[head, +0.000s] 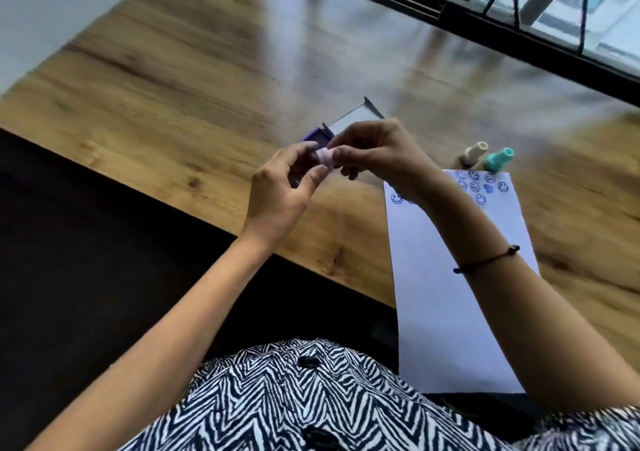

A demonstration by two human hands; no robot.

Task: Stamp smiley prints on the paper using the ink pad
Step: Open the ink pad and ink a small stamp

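Note:
Both hands meet above the table's middle around a small pale lilac stamp (326,157). My left hand (282,190) pinches it from the left with thumb and fingertips. My right hand (375,152) grips its right end. Behind the hands lies the purple ink pad (317,135) with its lid (353,118) standing open; most of the pad is hidden by my fingers. The white paper (446,294) lies to the right, hanging over the table's near edge, with several blue smiley prints (474,185) along its far end.
A beige stamp (476,150) and a teal stamp (498,159) lie just beyond the paper's far edge. The wooden table (194,104) ends in a near edge running diagonally over a dark floor. A black window frame (519,31) runs along the back right.

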